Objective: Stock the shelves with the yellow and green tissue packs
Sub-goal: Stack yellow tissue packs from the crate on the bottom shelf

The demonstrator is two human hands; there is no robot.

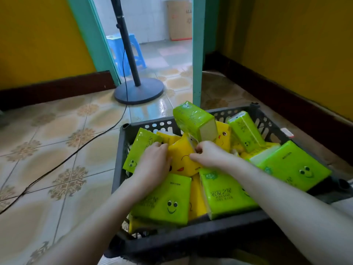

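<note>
One grip unclear: left hand (152,165) fingertips buried beside yellow pack (181,159) in crate (191,240); right hand (208,153) pinches glossy, tilted green pack (193,119) by wrapper.

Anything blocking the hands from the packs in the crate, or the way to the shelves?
Nothing visible. The left hand grips the yellow pack in the middle of the crate; the right hand pinches the wrapper of the raised green pack. Shelves are out of view, so that path cannot be judged.
</note>
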